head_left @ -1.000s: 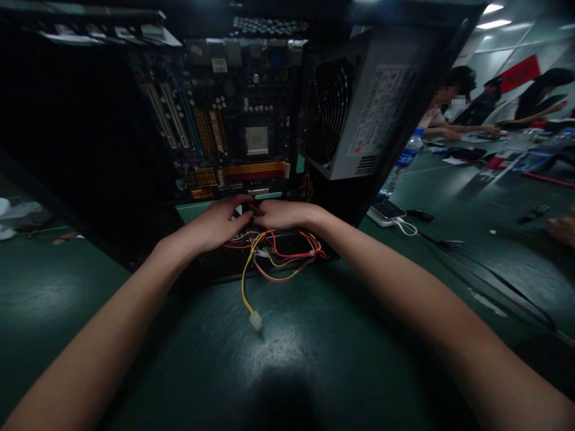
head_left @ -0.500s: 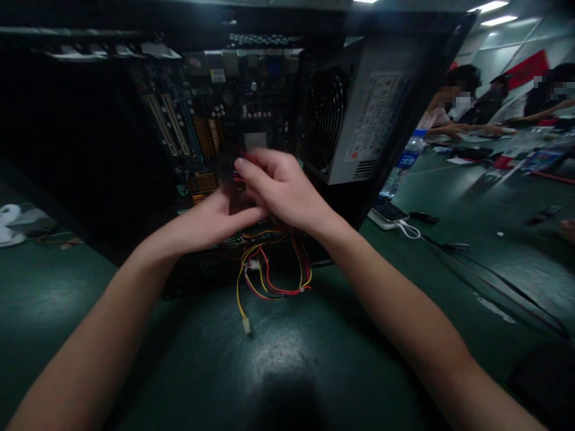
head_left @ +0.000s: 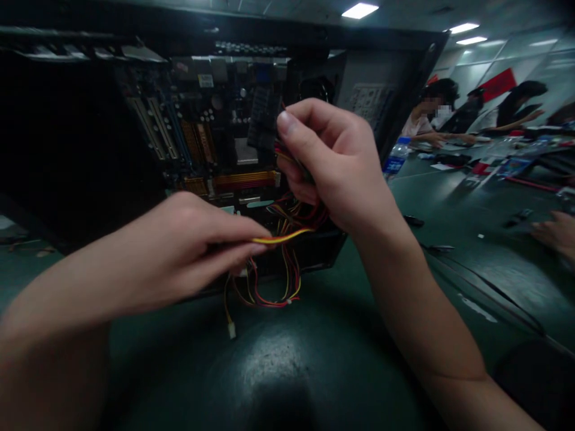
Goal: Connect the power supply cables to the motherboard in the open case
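Case [head_left: 90, 21] standing open on green table [head_left: 359, 335], bare dark interior at far left. Then pale expansion slots [head_left: 148, 129] on motherboard [head_left: 220, 114]. Left hand [head_left: 197, 239] in front of lower case, blurred. Thumb and forefinger pinching yellow-and-red wires [head_left: 283, 238], rest of fingers hidden. Pinched run stretching across to just below right palm. Below left hand: white connector [head_left: 231, 330] dangling near loose cable loop [head_left: 274, 304], both at case's lower edge. Next, wide dark connector [head_left: 260, 117] up in front of motherboard, just left of right thumb tip. Right hand [head_left: 335, 155]: thumb pressed toward forefinger on wire bundle [head_left: 285, 152] beside that connector, other fingers curled under. Exact contact with connector body: can't tell. Power supply [head_left: 372, 66] behind right hand, partly covered. Further right: blue-capped bottle [head_left: 396, 157], thin black cord [head_left: 489, 278] on table, co-worker's hand [head_left: 557, 233] at right edge.
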The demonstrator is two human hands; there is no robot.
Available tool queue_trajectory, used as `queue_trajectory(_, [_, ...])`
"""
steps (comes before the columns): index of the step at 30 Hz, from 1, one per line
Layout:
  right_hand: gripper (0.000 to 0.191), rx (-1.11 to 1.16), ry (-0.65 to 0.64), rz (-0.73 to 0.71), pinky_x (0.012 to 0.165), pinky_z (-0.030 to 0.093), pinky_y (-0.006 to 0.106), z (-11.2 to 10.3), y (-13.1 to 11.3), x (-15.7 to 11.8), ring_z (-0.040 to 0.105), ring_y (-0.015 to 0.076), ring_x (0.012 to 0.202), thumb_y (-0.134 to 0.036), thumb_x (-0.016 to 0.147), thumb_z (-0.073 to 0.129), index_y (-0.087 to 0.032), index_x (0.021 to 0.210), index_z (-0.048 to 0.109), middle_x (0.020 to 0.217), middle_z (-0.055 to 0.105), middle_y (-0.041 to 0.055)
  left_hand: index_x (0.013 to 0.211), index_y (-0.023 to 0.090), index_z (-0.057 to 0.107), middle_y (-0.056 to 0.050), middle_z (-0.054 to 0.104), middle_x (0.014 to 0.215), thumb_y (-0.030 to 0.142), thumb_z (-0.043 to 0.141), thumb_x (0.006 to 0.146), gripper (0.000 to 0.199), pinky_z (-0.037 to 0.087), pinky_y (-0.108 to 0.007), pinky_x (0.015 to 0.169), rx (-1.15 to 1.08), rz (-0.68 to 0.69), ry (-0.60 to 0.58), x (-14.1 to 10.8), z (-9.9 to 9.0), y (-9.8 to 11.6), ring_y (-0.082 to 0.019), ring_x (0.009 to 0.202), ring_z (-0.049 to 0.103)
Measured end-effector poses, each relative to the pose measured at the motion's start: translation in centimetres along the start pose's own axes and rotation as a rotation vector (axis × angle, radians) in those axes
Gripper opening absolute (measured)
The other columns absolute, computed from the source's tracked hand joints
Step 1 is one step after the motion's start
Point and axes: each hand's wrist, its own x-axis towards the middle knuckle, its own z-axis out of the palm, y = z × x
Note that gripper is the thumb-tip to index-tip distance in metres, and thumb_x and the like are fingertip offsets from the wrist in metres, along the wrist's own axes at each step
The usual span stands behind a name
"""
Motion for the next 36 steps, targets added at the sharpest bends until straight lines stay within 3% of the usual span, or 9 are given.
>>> queue_trajectory(3, [0.018,-0.024,-0.044,0.036,0.042,0.031,0.009,0.3,-0.4,-0.5,0.04,0.0,0.041,-0.024,0.101,0.056,-0.019,0.083,0.055,0.054,0.047,-0.0126,0.111,0.04,0.078,0.008,0.074,0.074,0.047,0.063,0.096,0.022,0.054,-0.019,0.05,0.123,0.148,0.25,-0.5,-0.7,-0.3,-0.009,0.052,0.062])
queue_trajectory(6, [0.014,-0.054,-0.216,0.09,0.045,0.037,0.01,0.6,-0.2,-1.0,0.051,0.0014,0.044,-0.03,0.1,0.056,-0.018,0.095,0.06,0.059,0.054,-0.0116,0.101,0.037,0.079,0.009,0.074,0.08,0.044,0.073,0.091,0.014,0.052,-0.014,0.053,0.055,0.043,0.391,-0.2,-0.9,-0.5,-0.007,0.061,0.065])
queue_trajectory(8, [0.017,-0.061,-0.31,0.119,0.047,0.041,0.01,0.6,0.3,-1.1,0.056,0.0019,0.048,-0.034,0.1,0.057,-0.018,0.098,0.061,0.064,0.056,-0.0109,0.096,0.033,0.08,0.009,0.074,0.081,0.039,0.078,0.088,0.01,0.055,-0.012,0.057,-0.091,-0.004,0.403,0.3,-0.7,-0.4,-0.006,0.066,0.068])
queue_trajectory(11, [0.019,-0.086,-0.305,0.111,0.053,0.044,0.009,0.3,0.7,-0.7,0.063,0.0029,0.058,-0.035,0.098,0.059,-0.016,0.096,0.062,0.07,0.057,-0.0099,0.092,0.027,0.078,0.008,0.075,0.081,0.032,0.083,0.083,0.011,0.059,-0.014,0.06,-0.31,-0.048,0.414,0.9,-0.4,-0.6,-0.008,0.069,0.072])
queue_trajectory(16, [0.023,-0.119,-0.226,0.053,0.057,0.049,0.011,-0.5,0.3,-0.3,0.068,0.0075,0.073,-0.041,0.091,0.07,-0.019,0.088,0.065,0.076,0.06,-0.008,0.1,0.023,0.078,0.003,0.076,0.083,0.028,0.08,0.085,0.016,0.068,-0.034,0.078,-0.419,-0.042,0.415,1.2,-0.4,-1.2,-0.018,0.076,0.077])
queue_trajectory(23, [0.024,-0.083,-0.145,-0.024,0.064,0.054,0.015,-0.9,0.1,-0.2,0.07,0.0112,0.083,-0.035,0.083,0.081,-0.017,0.094,0.07,0.085,0.068,-0.0054,0.113,0.022,0.069,0.001,0.074,0.104,0.035,0.082,0.084,0.035,0.067,-0.029,0.08,-0.116,-0.006,0.553,1.3,0.4,-0.8,-0.015,0.086,0.076])
queue_trajectory(27, [0.017,-0.037,-0.163,-0.026,0.079,0.058,0.02,-0.9,0.3,-0.2,0.072,0.0112,0.087,-0.026,0.084,0.08,-0.016,0.094,0.071,0.086,0.071,-0.005,0.123,0.024,0.069,0.001,0.074,0.106,0.041,0.078,0.086,0.042,0.066,-0.03,0.084,-0.04,0.035,0.515,1.1,0.5,-1.0,-0.014,0.085,0.074])
queue_trajectory(32, [0.023,0.049,-0.229,0.01,0.08,0.059,0.025,-0.8,0.4,-0.6,0.073,0.0132,0.087,-0.031,0.089,0.075,-0.018,0.107,0.071,0.092,0.073,-0.0038,0.134,0.028,0.068,-0.004,0.073,0.118,0.045,0.078,0.085,0.052,0.065,-0.031,0.075,0.082,0.116,0.502,0.7,0.0,-1.9,-0.016,0.083,0.072])
queue_trajectory(36, [0.022,-0.094,-0.252,0.015,0.085,0.059,0.028,-0.3,-0.3,-0.8,0.072,0.016,0.099,-0.037,0.091,0.069,-0.017,0.101,0.07,0.093,0.07,-0.0051,0.145,0.027,0.059,-0.004,0.071,0.125,0.057,0.073,0.086,0.068,0.06,-0.028,0.08,0.198,0.138,0.438,0.6,-0.3,-1.8,-0.016,0.09,0.071])
